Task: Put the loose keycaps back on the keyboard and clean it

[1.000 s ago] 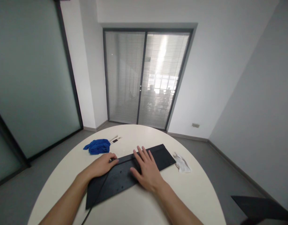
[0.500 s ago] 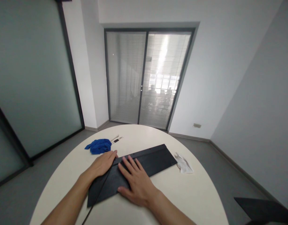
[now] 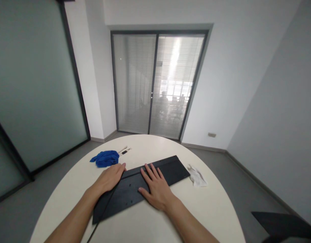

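Note:
A black corded keyboard (image 3: 130, 194) lies underside up, slanting across the round table. Its dark cable (image 3: 108, 204) crosses the left part and runs down off the near side. My left hand (image 3: 111, 177) rests on the far left part, its fingers together over the far edge, holding the keyboard; the thumb is hidden. Flat on the middle of the underside is my right hand (image 3: 155, 189), fingers spread, gripping nothing. Past my left hand sit a bunched blue cloth (image 3: 106, 158) and some thin tools, perhaps brushes or swabs (image 3: 124, 151).
On the right of the white table (image 3: 208, 209) lies a crumpled white wipe or packet (image 3: 198, 177). A dark flat object (image 3: 279, 224) juts in at the lower right, beyond the table. Glass doors (image 3: 155, 84) stand at the back.
My right hand has slid to the right along the keyboard's underside, uncovering small dark spots. My left hand stays at the far edge. The view has shifted slightly.

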The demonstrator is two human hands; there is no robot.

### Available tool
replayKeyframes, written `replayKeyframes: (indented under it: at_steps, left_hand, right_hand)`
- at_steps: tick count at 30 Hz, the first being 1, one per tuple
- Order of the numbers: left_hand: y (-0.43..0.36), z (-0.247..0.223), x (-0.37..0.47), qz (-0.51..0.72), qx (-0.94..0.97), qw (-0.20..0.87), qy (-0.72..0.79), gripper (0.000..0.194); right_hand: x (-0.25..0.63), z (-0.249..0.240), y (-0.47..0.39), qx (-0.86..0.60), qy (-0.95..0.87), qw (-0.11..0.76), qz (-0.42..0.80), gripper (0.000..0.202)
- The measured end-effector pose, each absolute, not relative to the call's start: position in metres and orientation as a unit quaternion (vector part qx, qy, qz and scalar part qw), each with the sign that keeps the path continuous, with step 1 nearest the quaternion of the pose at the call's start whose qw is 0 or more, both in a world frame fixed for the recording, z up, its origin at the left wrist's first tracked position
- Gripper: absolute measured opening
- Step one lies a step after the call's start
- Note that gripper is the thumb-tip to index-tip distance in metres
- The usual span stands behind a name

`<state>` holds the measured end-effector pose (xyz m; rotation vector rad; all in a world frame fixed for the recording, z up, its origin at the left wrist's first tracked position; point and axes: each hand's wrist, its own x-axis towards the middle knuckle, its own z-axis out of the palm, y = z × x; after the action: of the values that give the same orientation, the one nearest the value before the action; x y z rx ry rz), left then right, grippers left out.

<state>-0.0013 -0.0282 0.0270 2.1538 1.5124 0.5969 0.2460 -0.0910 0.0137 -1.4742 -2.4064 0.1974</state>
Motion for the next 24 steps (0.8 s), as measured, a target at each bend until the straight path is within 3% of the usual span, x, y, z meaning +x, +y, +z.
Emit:
replayKeyframes:
  at_steps: [10, 24]
  left_hand:
    - [-0.033, 0.036, 0.002, 0.184, 0.773, 0.205, 0.572, 0.058]
    - [-0.031, 0.031, 0.001, 0.178, 0.772, 0.193, 0.578, 0.055]
  right_hand:
    - [0.287, 0.009, -0.067, -0.636, -0.748, 0.188, -0.006, 0.075]
    - [0.327, -0.018, -0.043, -0.725, -0.655, 0.213, -0.021, 0.074]
